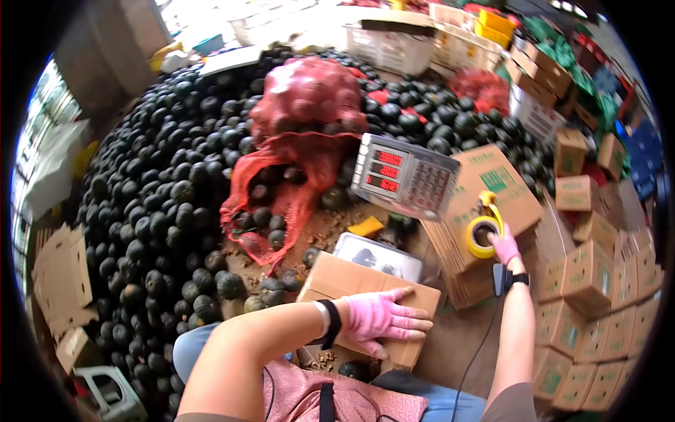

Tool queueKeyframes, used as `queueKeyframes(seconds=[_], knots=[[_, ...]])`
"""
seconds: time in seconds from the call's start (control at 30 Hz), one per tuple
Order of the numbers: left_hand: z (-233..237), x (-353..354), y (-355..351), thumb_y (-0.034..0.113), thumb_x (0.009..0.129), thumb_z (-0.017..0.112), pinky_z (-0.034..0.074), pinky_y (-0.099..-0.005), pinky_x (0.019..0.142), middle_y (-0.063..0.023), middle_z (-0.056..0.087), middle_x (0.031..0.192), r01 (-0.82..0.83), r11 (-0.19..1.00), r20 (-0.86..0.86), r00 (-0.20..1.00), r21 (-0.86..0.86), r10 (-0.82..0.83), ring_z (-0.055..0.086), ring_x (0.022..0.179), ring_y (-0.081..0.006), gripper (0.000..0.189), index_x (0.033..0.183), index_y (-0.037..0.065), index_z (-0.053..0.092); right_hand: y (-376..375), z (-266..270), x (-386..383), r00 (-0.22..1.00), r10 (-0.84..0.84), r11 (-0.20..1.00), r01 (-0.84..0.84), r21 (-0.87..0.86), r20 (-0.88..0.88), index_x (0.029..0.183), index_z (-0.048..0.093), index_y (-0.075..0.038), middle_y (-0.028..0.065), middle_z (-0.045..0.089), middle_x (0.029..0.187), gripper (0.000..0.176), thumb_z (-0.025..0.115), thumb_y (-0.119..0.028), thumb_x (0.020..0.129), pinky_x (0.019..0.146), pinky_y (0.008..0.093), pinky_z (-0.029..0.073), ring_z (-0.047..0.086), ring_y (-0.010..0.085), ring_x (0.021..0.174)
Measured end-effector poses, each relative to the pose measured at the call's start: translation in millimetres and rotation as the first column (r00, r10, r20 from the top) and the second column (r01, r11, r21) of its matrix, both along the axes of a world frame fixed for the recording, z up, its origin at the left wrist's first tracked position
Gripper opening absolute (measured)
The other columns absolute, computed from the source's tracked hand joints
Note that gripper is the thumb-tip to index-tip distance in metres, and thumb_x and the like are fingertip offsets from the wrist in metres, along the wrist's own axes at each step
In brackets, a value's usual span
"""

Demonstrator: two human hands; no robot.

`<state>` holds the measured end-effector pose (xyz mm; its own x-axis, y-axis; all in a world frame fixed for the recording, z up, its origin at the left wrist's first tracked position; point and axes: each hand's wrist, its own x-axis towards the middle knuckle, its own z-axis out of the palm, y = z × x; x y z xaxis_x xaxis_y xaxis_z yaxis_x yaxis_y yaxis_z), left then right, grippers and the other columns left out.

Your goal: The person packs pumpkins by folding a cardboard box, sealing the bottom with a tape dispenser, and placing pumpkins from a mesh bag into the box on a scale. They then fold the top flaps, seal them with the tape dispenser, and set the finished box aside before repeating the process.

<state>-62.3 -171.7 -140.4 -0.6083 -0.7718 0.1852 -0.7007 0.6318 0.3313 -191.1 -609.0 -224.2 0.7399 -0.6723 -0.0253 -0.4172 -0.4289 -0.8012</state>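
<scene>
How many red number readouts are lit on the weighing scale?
3, stacked at the left of the scale: top readout, middle readout, bottom readout. None seems hidden.

The box (365, 295) sits before the scale (406, 176), squash pile (155, 190) left.

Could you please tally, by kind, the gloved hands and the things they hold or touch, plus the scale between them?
Pink-gloved hands: 2 (left hand, right hand)
Cardboard box under the left hand: 1
Yellow tape roll in the right hand: 1
Digital scale: 1
Total: 5
</scene>
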Motion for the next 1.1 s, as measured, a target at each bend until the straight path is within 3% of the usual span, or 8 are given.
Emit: queueKeyframes(seconds=[0.03,0.27,0.4,0.6,0.67,0.73,0.83,1.1], knots=[[7.3,-0.2,2.4,0.068,0.088,0.050,0.011,-0.0688,0.118,-0.0085,0.023,0.168,-0.006,1.000,0.021,1.000,0.011,0.006,0.022,0.155,-0.0277,0.093,0.160,0.013,0.027,51.4,50.3,18.9,0.683,-0.416,0.874,0.118,-0.471,-0.601,0.150,0.039,-0.010,0.0179,0.058,0.130,0.071,0.069,-0.037,0.092,0.101,0.0471,0.047,0.056,0.0355,0.121],[-8.7,-8.2,18.2,0.057,0.082,0.063,0.019,-0.0665,0.117,-0.0119,0.052,0.146,-0.290,0.935,-0.151,0.953,-0.203,0.263,0.043,0.139,-0.0320,0.074,0.143,0.016,0.053,319.3,117.1,-12.5,0.825,0.474,0.665,-0.564,-0.490,-0.306,0.155,0.037,-0.012,0.0206,0.038,0.155,0.067,0.037,-0.055,0.103,0.118,0.0562,0.024,0.035,0.0400,0.144],[-12.5,-30.5,56.7,0.058,0.086,0.059,0.020,-0.0676,0.117,-0.0164,0.051,0.146,-0.594,0.786,-0.150,0.805,-0.173,0.575,0.040,0.143,-0.0364,0.067,0.134,0.012,0.059,353.9,80.6,-26.9,0.952,0.057,0.552,-0.280,-0.785,-0.299,0.158,0.033,-0.017,0.0199,0.038,0.156,0.062,0.034,-0.050,0.106,0.118,0.0507,0.030,0.037,0.0383,0.143],[5.2,-16.3,141.2,0.060,0.086,0.063,0.029,-0.0547,0.118,-0.0333,0.036,0.153,-0.967,-0.150,-0.165,-0.186,0.206,0.969,0.038,0.142,-0.0454,0.100,0.151,-0.008,0.029,284.0,8.6,-28.8,0.987,0.111,0.756,-0.161,-0.634,-0.118,0.159,0.026,-0.006,0.0196,0.030,0.163,0.059,0.041,-0.032,0.108,0.122,0.0442,0.024,0.030,0.0379,0.147],[-0.6,8.9,156.7,0.063,0.090,0.062,0.043,-0.0399,0.110,-0.0330,0.042,0.150,-0.600,0.015,-0.209,-0.255,0.800,0.944,0.051,0.132,-0.0445,0.105,0.155,-0.007,0.020,283.4,2.5,-28.4,0.928,-0.032,0.997,0.002,0.081,0.371,0.159,0.026,-0.004,0.0145,0.027,0.165,0.063,0.039,-0.040,0.109,0.123,0.0393,0.022,0.029,0.0269,0.150],[-38.4,22.3,148.3,0.057,0.094,0.058,0.033,-0.0393,0.118,-0.0255,0.037,0.157,-0.709,0.265,-0.499,-0.140,0.654,0.855,0.039,0.145,-0.0378,0.085,0.153,0.001,0.035,323.5,34.2,-31.1,0.839,-0.372,0.689,-0.037,0.724,0.397,0.159,0.028,-0.005,0.0135,0.031,0.163,0.063,0.031,-0.044,0.109,0.121,0.0387,0.028,0.034,0.0247,0.147],[-99.4,51.1,116.3,0.059,0.101,0.040,0.021,-0.0370,0.124,-0.0144,0.037,0.161,-0.683,0.267,-0.512,-0.181,0.680,0.840,0.033,0.150,-0.0308,0.075,0.155,0.006,0.036,330.0,25.9,-41.9,0.871,-0.355,0.534,-0.108,0.839,0.338,0.159,0.028,-0.006,0.0135,0.030,0.163,0.064,0.032,-0.046,0.109,0.121,0.0389,0.028,0.033,0.0250,0.147],[65.4,33.4,203.7,0.031,0.100,0.051,0.044,-0.0363,0.109,-0.0095,0.057,0.141,-0.626,0.678,-0.810,0.121,0.386,0.573,0.053,0.130,-0.0243,0.048,0.141,0.005,0.055,274.3,29.5,-67.6,0.913,-0.284,0.604,-0.067,0.794,0.293,0.160,0.026,-0.006,0.0132,0.028,0.164,0.068,0.033,-0.050,0.108,0.121,0.0394,0.026,0.032,0.0260,0.148]])
